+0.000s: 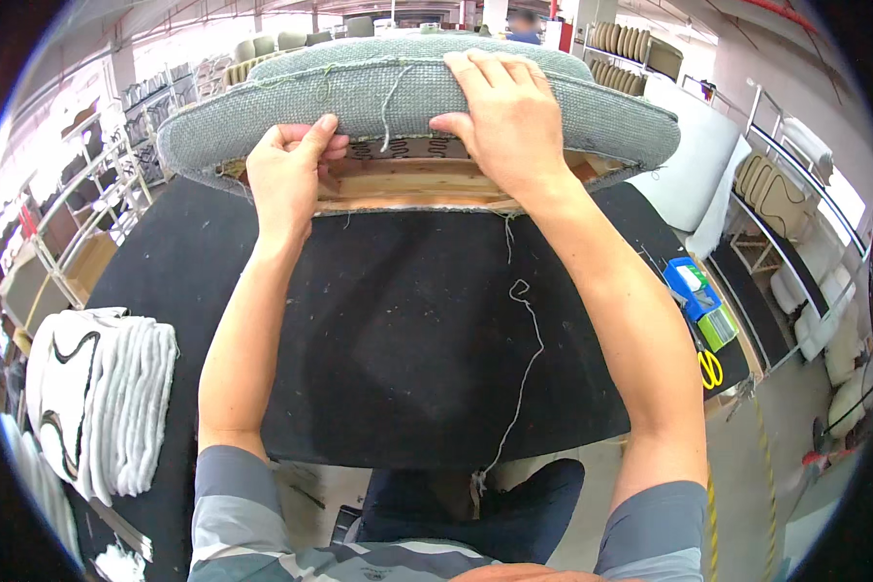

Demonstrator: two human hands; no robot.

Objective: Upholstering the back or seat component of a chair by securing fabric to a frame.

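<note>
An upholstered seat piece (252,121) in grey-green woven fabric stands at the far side of the black-topped table. Its long opening toward me shows a wooden frame (407,184) and dark zigzag springs (422,147). My left hand (286,175) is closed in a pinch at the fabric's lower edge, left of the opening; whether a small tool is in it cannot be seen. My right hand (509,116) grips the padded front, fingers over the upper seam and thumb at the opening's edge. A loose pale thread (388,107) hangs between the hands. Another long thread (535,339) runs down the table toward my lap.
On the left lies a stack of white padding pieces (116,398). At the right edge are a blue tray (687,286), a green box (718,328) and yellow-handled scissors (710,370). Racks (791,184) with cushions stand beyond, and a person (524,27) is far back.
</note>
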